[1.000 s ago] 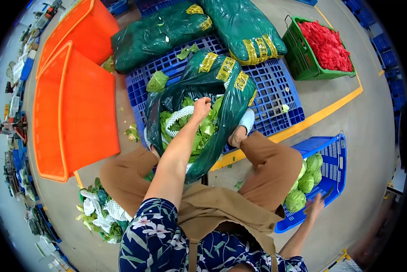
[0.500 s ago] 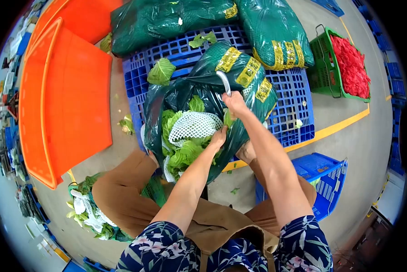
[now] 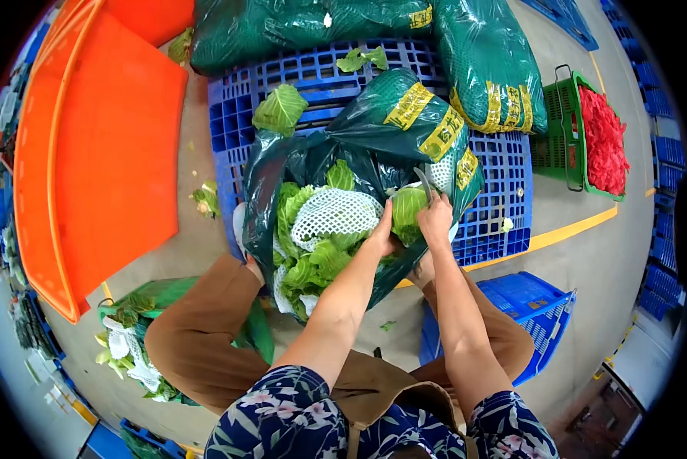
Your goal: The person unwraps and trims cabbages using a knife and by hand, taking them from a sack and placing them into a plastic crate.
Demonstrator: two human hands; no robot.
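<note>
A green cabbage (image 3: 409, 213) sits at the right side of an open dark green plastic bag (image 3: 263, 180). My left hand (image 3: 383, 236) cups its left side, the lower fingers partly hidden. In my right hand (image 3: 436, 220) is a knife with a curved metal blade (image 3: 422, 183); the blade points up and away, alongside the cabbage's right edge. Left of my hands, inside the bag, a cabbage in a white foam net (image 3: 334, 216) lies among loose green leaves (image 3: 318, 262).
The bag rests on a blue plastic pallet (image 3: 504, 176), with full green bags (image 3: 313, 34) behind. Orange bins (image 3: 114, 153) stand left. A green crate (image 3: 556, 138) of red material is at right, a blue basket (image 3: 538, 306) near my leg, and a leaf-filled green crate (image 3: 160, 294) at lower left.
My right hand has come down with the knife, and the blade is now beside the cabbage. My left hand has shifted right against the cabbage, which shows more fully. The whole view has shifted slightly.
</note>
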